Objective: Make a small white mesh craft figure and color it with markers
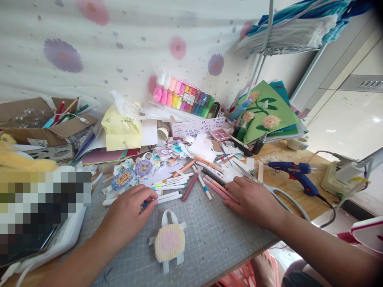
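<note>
My left hand [131, 205] is at the left of the marker pile, thumb and index finger closed on the end of a white marker [167, 197]. More white markers [172, 183] lie just beyond it. My right hand [249, 199] rests with its fingers laid over several pink pens [217, 187]. Grey-handled scissors [284, 199] lie partly under that hand and wrist. A dark mauve pen [191, 185] and a blue-banded white marker [205, 185] lie between my hands. Nearer me is a small yellow and pink paper bag-shaped cutout [170, 241] with a white loop and clear tabs.
A grey cutting mat [131, 259] covers the table. Round paper cutouts [124, 178] and scraps lie behind the pens. At right are a blue glue gun [295, 171] and a power strip [335, 179]. A blurred-out device [38, 215] stands at left. Coloured clay packs [185, 95] stand behind.
</note>
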Tool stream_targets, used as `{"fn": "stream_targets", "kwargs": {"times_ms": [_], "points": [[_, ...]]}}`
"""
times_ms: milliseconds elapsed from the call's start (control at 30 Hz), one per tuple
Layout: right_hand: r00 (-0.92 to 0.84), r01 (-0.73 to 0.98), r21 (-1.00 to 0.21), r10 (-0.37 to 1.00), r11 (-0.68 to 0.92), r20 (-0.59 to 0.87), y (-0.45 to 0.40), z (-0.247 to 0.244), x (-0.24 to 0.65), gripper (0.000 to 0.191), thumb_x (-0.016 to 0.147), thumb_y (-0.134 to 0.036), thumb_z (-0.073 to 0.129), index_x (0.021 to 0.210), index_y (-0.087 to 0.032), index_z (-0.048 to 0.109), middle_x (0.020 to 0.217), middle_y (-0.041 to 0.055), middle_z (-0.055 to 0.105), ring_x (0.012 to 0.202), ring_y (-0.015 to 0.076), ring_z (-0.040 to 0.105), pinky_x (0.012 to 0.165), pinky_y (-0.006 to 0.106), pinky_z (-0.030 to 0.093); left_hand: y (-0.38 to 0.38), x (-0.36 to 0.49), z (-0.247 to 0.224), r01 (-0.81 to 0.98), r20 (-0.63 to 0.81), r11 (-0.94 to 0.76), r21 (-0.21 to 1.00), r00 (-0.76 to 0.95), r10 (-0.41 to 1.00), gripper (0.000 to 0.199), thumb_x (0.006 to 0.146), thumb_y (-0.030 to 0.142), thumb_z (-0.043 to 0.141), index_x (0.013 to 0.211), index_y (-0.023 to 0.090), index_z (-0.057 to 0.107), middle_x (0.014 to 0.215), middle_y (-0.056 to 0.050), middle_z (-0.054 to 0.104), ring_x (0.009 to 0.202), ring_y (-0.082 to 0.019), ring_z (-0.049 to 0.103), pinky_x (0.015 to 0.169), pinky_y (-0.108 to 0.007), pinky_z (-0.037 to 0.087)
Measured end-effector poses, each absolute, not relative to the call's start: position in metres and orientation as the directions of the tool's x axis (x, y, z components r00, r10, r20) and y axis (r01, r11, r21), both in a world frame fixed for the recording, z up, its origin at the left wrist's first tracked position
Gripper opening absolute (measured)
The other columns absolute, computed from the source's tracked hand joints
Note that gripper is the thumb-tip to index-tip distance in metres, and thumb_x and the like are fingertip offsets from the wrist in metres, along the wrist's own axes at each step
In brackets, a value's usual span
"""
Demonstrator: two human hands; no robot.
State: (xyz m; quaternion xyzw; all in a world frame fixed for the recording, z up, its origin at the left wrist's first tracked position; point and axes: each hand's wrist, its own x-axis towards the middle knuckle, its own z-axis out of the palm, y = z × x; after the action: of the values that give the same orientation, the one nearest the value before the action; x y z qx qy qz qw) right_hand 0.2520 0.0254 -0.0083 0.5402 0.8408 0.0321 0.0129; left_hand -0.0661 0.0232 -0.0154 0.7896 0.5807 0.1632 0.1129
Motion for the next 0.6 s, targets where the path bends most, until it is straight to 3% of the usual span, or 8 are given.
{"fn": "stream_targets", "kwargs": {"times_ms": [267, 433, 600], "points": [[-0.385, 0.915, 0.145, 0.922, 0.378, 0.027, 0.02, -0.008, 0.247, 0.014, 0.086, -0.027, 0.054, 0.084, -0.018, 0.064, 0.082, 0.0059, 0.067, 0.078, 0.024, 0.065, 0.058, 0.03, 0.041, 0.023, -0.063, -0.015, 0.869, 0.152, -0.318, 0.378, 0.281, 0.948, 0.021, 0.086, 0.032, 0.044, 0.076, 0.022, 0.06, 0.077, -0.001, 0.062, 0.072, -0.02, 0.059, 0.064, -0.03, 0.042], [-0.389, 0.906, 0.199, 0.92, 0.374, 0.042, 0.017, -0.007, 0.24, 0.02, 0.086, -0.016, 0.047, 0.079, -0.016, 0.066, 0.076, 0.0084, 0.067, 0.072, 0.0243, 0.066, 0.053, 0.028, 0.038, 0.022, -0.063, -0.017, 0.858, 0.164, -0.324, 0.398, 0.28, 0.946, 0.023, 0.087, 0.032, 0.042, 0.079, 0.022, 0.061, 0.079, -0.001, 0.064, 0.074, -0.02, 0.06, 0.065, -0.03, 0.043], [-0.383, 0.914, 0.173, 0.921, 0.366, 0.075, 0.018, -0.006, 0.239, 0.021, 0.085, -0.015, 0.047, 0.078, -0.015, 0.067, 0.075, 0.009, 0.066, 0.07, 0.0237, 0.065, 0.053, 0.028, 0.039, 0.02, -0.063, -0.016, 0.83, 0.216, -0.291, 0.475, 0.211, 0.953, 0.021, 0.086, 0.026, 0.039, 0.085, 0.023, 0.06, 0.084, -0.001, 0.069, 0.079, -0.021, 0.063, 0.069, -0.029, 0.045]]}}
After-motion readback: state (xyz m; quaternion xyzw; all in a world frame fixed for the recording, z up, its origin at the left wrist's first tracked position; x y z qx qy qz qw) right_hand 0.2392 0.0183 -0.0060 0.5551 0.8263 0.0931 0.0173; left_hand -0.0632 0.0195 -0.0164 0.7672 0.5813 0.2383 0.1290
